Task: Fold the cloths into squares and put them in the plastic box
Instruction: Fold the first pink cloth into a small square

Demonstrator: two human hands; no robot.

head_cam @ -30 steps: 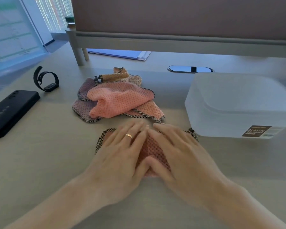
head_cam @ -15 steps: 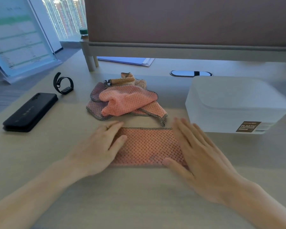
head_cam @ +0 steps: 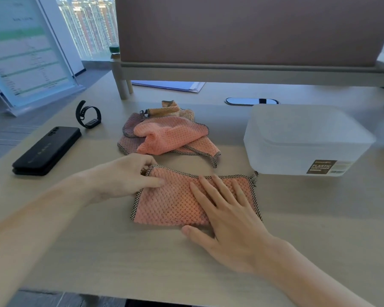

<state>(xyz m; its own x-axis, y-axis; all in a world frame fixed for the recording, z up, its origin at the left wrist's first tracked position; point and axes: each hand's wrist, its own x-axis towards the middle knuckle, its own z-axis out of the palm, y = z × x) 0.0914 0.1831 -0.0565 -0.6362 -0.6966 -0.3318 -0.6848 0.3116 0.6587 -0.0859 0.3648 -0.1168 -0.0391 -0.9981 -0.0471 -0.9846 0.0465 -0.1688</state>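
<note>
Tabletop (head_cam: 98, 251) carries everything. Box (head_cam: 304, 138) sits far right and looks closed on top. Likely snag: it has to be opened before anything goes in, and letting go of the fold to do that could let it spring open.

Pile (head_cam: 164, 134) of unfolded cloths is far centre, just beyond the working cloth. Its near corner hangs close, so a swept fold could catch it and drag it along.

Cloth (head_cam: 175, 202) lies near centre, folded to a rectangle, not yet a square.

Right hand (head_cam: 228, 222) lies flat on the cloth's right half, fingers straight and apart, pinning it. Left hand (head_cam: 124, 176) is at the far-left corner, fingers curled and thumb on top, clamped on that corner.

- Only one corner is held, so the near-left corner may lag and the fold may come out skewed.
- If the right hand lifts early, the layers could slide.
- The fold may land off-centre, with edges mismatched.
</note>
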